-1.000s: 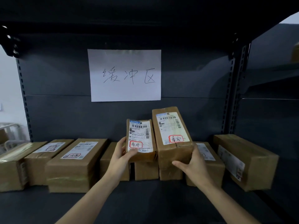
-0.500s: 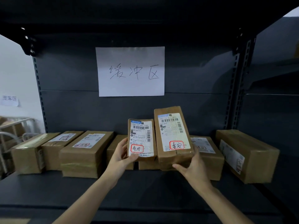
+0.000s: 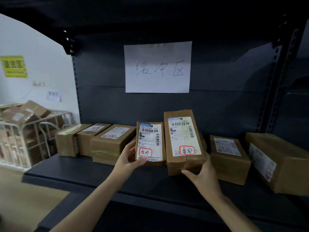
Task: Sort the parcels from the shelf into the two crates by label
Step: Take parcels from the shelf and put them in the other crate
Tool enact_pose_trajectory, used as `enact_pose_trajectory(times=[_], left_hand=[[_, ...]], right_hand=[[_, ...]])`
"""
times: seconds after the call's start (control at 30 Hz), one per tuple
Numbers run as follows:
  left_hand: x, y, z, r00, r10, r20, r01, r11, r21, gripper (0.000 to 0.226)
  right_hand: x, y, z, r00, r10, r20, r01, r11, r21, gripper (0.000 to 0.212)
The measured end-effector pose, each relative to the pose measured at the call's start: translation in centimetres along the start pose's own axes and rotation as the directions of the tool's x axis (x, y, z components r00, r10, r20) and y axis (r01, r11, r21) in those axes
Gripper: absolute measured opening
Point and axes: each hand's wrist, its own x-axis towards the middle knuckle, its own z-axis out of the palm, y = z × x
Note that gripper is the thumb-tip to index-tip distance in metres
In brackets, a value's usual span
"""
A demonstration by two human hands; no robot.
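Parcels wrapped in brown tape lie in a row on the dark shelf (image 3: pixel 150 186) beneath the white paper sign (image 3: pixel 158 67), labels up so each can be read from the front. Far left of the sign and off the shelf stands a wire cage (image 3: pixel 33 131) heaped with boxes; whether it is one of the two crates I cannot tell. Below and left of the sign, three resting parcels (image 3: pixel 110 143) sit side by side, untouched.

Directly under the sign the left hand (image 3: pixel 128 158) grips the smaller parcel (image 3: pixel 150 141), thumb across the label's lower edge and fingers wrapped behind the left side. It is raised off the shelf with its face tipped toward the camera, probably to read the label. Just beside it, the larger parcel (image 3: pixel 184 141) is tilted likewise. The right hand (image 3: pixel 204 174) cups its lower right corner, with fingers curled under the end. Both labels carry what looks like the same red-ringed handwriting, so both likely belong in one crate.

Below and right of the sign, two more parcels (image 3: pixel 229 158) wait on the shelf.
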Motion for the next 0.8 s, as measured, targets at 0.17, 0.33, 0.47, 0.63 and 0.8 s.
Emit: enact_pose_trajectory(times=[0.17, 0.33, 0.47, 0.63, 0.8], left_hand=[[-1.1, 0.4, -2.6, 0.997, 0.046, -0.06, -0.046, 0.999, 0.011, 0.067], [-3.1, 0.6, -7.2, 0.99, 0.056, -0.132, -0.053, 0.998, 0.032, 0.07], [-5.4, 0.9, -11.9, 0.982, 0.064, -0.18, -0.054, 0.997, 0.059, 0.078], [-8.7, 1.2, -18.8, 0.962, 0.064, -0.267, -0.048, 0.997, 0.066, 0.062], [-12.9, 2.1, -26.7, 0.934, 0.053, -0.353, -0.014, 0.994, 0.112, 0.067]], right_hand=[[-0.1, -1.3, 2.3, 0.999, -0.033, 0.041, 0.031, 0.998, 0.047, 0.085], [-0.4, -3.8, 5.9, 0.993, -0.07, 0.093, 0.061, 0.993, 0.099, 0.084], [-1.3, -6.5, 10.0, 0.984, -0.112, 0.14, 0.094, 0.987, 0.129, 0.083], [-2.8, -10.7, 16.3, 0.962, -0.173, 0.211, 0.133, 0.972, 0.192, 0.082], [-4.8, -15.5, 23.4, 0.936, -0.252, 0.246, 0.184, 0.945, 0.27, 0.081]])
